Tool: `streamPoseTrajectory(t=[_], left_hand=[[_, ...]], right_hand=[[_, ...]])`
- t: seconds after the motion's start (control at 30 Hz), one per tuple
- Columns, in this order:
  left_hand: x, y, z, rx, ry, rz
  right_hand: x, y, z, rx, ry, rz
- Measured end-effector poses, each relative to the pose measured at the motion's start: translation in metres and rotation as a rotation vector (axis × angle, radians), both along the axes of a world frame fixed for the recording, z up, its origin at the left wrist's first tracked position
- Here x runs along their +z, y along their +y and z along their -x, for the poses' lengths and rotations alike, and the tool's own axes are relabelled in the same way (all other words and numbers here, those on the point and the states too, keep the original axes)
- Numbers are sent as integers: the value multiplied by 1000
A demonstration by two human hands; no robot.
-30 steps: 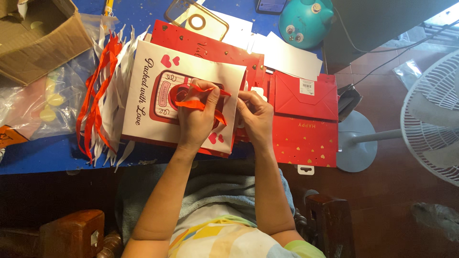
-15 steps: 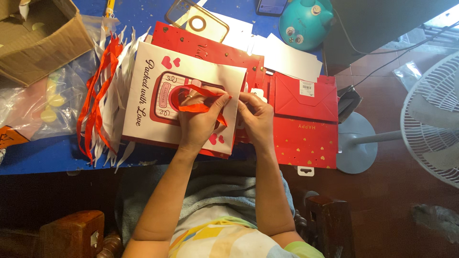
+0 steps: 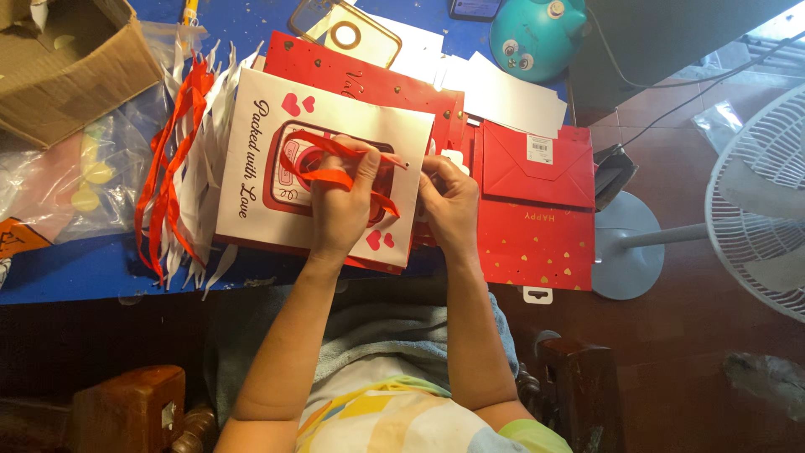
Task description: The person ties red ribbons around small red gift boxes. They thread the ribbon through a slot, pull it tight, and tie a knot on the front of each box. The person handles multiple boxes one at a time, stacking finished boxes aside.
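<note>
A white paper gift bag (image 3: 251, 159) with red hearts and a red picture lies flat on the blue table (image 3: 75, 264). My left hand (image 3: 344, 201) rests on it and pinches a red ribbon (image 3: 323, 176), whose end points toward a small hole near the bag's top edge. My right hand (image 3: 453, 201) grips that top edge of the bag beside the hole. Under the white bag lies a stack of red gift bags (image 3: 360, 80).
A bundle of red and white ribbons (image 3: 180, 159) lies left of the bag. A cardboard box (image 3: 67, 67) and plastic bags (image 3: 75, 176) sit far left. Red bags (image 3: 537, 210) lie to the right, white sheets (image 3: 503, 92) and a teal toy (image 3: 537, 38) behind. A fan (image 3: 755, 201) stands right.
My left hand has drawn the red ribbon up and to the right, stretching its end toward the hole at the bag's edge. My right hand has stayed on that edge.
</note>
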State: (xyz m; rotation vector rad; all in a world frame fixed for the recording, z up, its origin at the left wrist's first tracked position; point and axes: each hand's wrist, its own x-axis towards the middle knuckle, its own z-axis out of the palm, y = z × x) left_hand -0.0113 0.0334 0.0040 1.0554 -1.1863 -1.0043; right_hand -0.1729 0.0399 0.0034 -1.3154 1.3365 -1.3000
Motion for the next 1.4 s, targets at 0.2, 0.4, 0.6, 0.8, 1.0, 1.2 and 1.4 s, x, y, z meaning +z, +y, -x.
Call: streamPoseTrajectory(t=[0.2,0.4,0.6,0.8,1.0,1.2,1.4], left_hand=[[32,2,-18,135,77,106],[76,59,-48,448,-861,483],[57,74,-8,-31,-737,240],[37,74,-1,-9,-738,209],[28,54,-9,-35,-202,-72],[20,48,-12,-74,-83,-86],[22,48,-16,-47,-201,60]], right_hand=[[0,3,2,12,1,50],[-2,8,0,17,-17,44],[-1,12,-4,18,-20,88],[-1,19,0,101,-82,45],[7,31,-3,199,12,45],[21,32,-6,218,169,35],[18,29,-21,82,136,-109]])
